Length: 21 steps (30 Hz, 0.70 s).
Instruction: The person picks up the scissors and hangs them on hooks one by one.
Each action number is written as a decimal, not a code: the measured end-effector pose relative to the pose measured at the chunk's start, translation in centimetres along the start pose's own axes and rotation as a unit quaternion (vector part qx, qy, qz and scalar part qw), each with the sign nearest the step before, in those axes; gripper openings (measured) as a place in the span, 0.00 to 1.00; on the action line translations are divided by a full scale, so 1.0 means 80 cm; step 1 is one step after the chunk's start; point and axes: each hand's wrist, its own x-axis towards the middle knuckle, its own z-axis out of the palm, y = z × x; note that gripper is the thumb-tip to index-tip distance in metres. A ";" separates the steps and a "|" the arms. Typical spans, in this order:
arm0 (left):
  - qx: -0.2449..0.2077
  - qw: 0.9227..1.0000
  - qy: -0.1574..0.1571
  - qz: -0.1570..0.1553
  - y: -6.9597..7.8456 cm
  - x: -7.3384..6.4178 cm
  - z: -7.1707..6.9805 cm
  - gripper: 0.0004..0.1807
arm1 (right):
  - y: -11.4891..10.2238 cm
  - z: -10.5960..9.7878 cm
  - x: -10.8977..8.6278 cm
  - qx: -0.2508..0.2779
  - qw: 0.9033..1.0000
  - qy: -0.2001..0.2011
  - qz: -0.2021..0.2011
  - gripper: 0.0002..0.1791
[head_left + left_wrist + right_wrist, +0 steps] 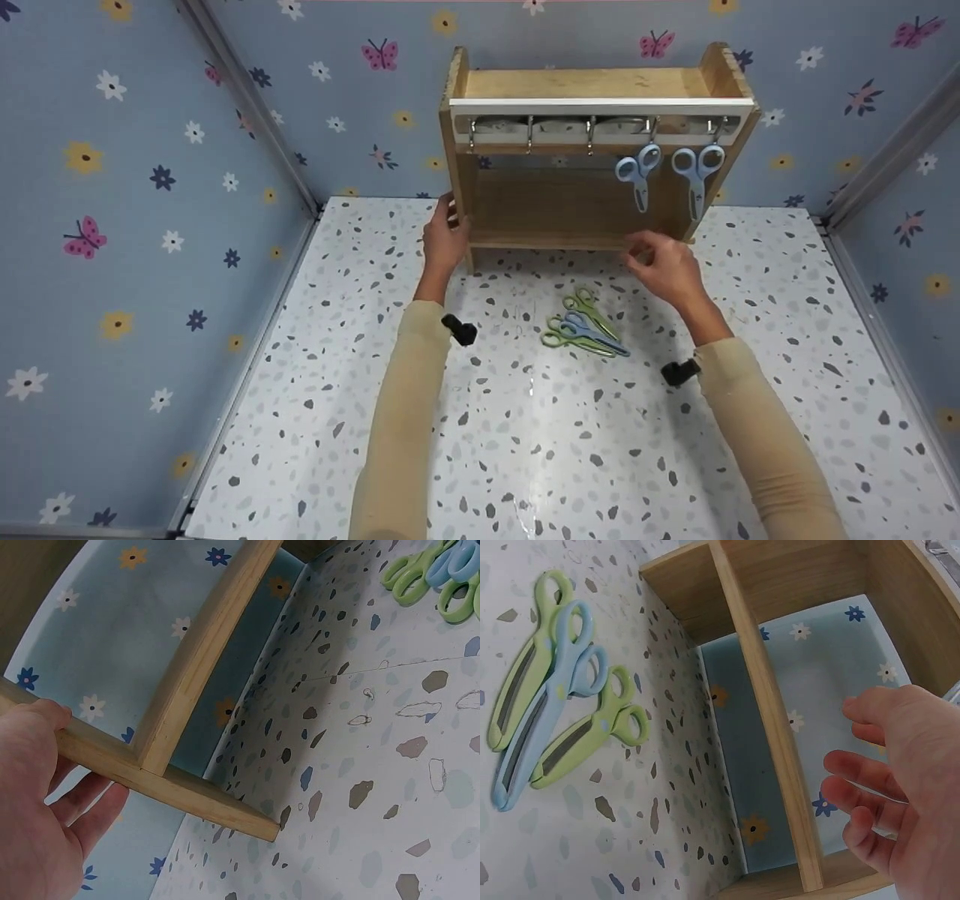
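My left hand (445, 238) grips the left side panel of a small wooden rack (585, 82), thumb on one face and fingers on the other in the left wrist view. My right hand (667, 266) is in front of the rack's lower right part, fingers loosely curled with nothing in them. Two pairs of light-blue scissors hang from hooks at the right end of the rack's white rail: one (640, 187) and, further right, another (697, 187). On the table in front lie blue scissors (559, 682) between two green pairs, one (544, 637) partly covered, the other (592, 729) nearer the rack.
The white rail (487, 138) carries several metal hooks; those to the left hold nothing. A speckled white table (540, 450) lies under everything. Flowered blue panels (150, 285) stand at the left, back and right, the back one behind the rack.
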 end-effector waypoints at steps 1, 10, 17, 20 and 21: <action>0.002 1.000 0.000 0.000 0.000 0.000 0.000 0.30 | 0.000 0.001 0.000 -0.005 1.000 -0.002 -0.002 0.18; -0.001 1.000 -0.002 -0.006 0.002 -0.001 0.000 0.30 | -0.001 0.004 -0.001 -0.030 0.999 -0.033 -0.002 0.18; -0.001 1.000 -0.001 0.007 -0.001 0.000 0.001 0.30 | 0.002 0.012 0.001 -0.051 0.997 -0.052 -0.027 0.21; -0.006 1.000 -0.003 0.007 -0.001 0.001 0.000 0.30 | 0.001 0.016 0.002 -0.064 0.996 -0.060 -0.034 0.21; -0.007 1.000 -0.004 0.007 -0.001 0.001 0.000 0.30 | 0.001 0.017 0.003 -0.068 0.995 -0.064 -0.034 0.21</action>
